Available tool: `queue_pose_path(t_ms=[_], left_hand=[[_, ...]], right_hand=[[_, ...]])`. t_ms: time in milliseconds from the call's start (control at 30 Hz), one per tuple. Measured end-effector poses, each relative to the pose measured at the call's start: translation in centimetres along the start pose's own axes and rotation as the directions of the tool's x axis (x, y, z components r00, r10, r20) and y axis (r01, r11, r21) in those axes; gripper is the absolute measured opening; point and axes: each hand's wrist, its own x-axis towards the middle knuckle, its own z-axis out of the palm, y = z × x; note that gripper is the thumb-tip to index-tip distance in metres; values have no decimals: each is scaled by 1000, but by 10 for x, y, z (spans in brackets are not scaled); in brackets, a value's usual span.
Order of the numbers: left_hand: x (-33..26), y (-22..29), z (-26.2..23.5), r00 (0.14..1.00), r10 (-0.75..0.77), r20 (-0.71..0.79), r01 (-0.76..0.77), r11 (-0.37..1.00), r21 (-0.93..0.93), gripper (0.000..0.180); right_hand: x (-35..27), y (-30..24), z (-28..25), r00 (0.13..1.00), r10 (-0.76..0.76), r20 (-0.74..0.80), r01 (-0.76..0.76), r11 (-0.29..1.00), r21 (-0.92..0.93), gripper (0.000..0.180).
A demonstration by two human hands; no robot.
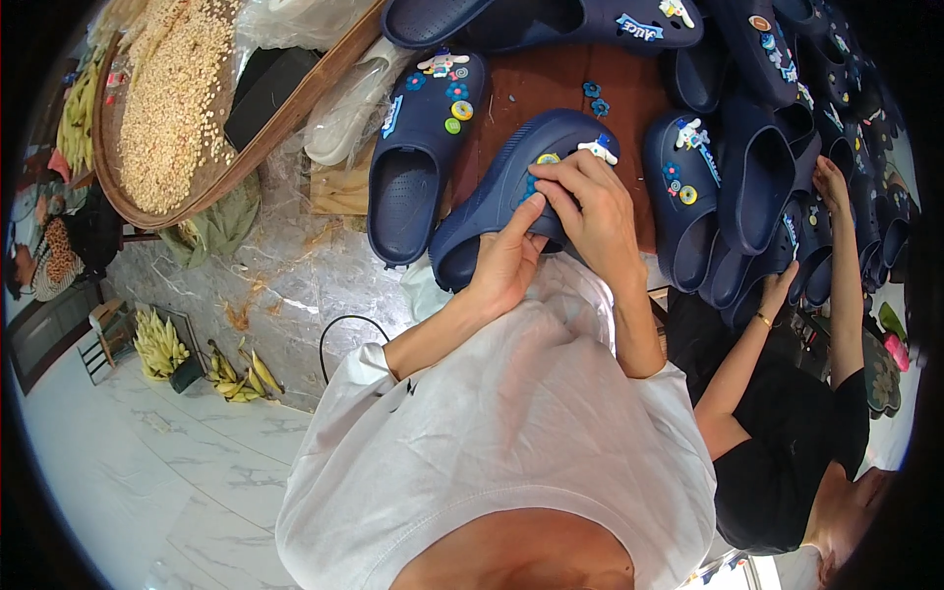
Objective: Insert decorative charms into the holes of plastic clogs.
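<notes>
A navy clog [492, 169] lies tilted in front of me on a brown surface. My left hand [504, 267] grips it near its opening, thumb on the outside and other fingers partly hidden within. Bent over the upper, my right hand [602, 214] has thumb and forefinger closed at a small blue shoe charm [530, 187], mostly covered by the fingertips. A white character charm [598, 149] and a yellow round one [548, 158] sit on the same upper. Beside it on the left stands another navy clog [421, 147] with several charms. Two loose blue flower charms [596, 98] lie beyond.
More decorated navy clogs [683, 192] crowd the right, where a co-worker in black [787, 442] handles some with both hands. Far left, a round woven tray [147, 211] holds pale kernels. A plastic-wrapped light shoe [344, 123] lies beside it. Bananas [241, 379] rest on the floor.
</notes>
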Motion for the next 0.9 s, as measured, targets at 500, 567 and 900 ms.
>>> queue_pose_path(t_ms=[500,567,900], left_hand=[[3,21,14,995,-101,7,101,980,-171,49],[5,22,11,994,-113,-6,110,974,-199,49],[8,34,5,977,-212,-3,198,920,-338,44]], right_hand=[[17,47,-16,914,371,-165,-265,852,451,12],[31,70,-16,885,408,-225,-314,879,357,11],[28,97,4,908,256,-332,-228,966,120,16]])
